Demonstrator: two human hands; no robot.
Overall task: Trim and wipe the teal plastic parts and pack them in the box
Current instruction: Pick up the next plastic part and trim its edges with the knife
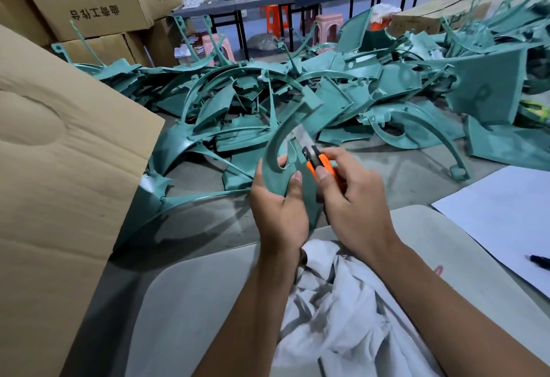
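Teal part (278, 150) gripped upright in left hand (278, 213), right hand (349, 195) clutching orange knife (317, 162), blade against its curve, white cloth (336, 302) below, box (59, 168) to the left

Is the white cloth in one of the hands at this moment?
No, the white cloth lies on the lap, while the left hand holds a teal part and the right hand an orange utility knife.

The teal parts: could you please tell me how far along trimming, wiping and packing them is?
Nothing visibly packed; the cardboard box's inside is hidden. In hand: the left hand holds a curved teal part while the right hand works an orange utility knife along its edge. Left: wiping with the white cloth on the lap, and the large teal pile on the floor.
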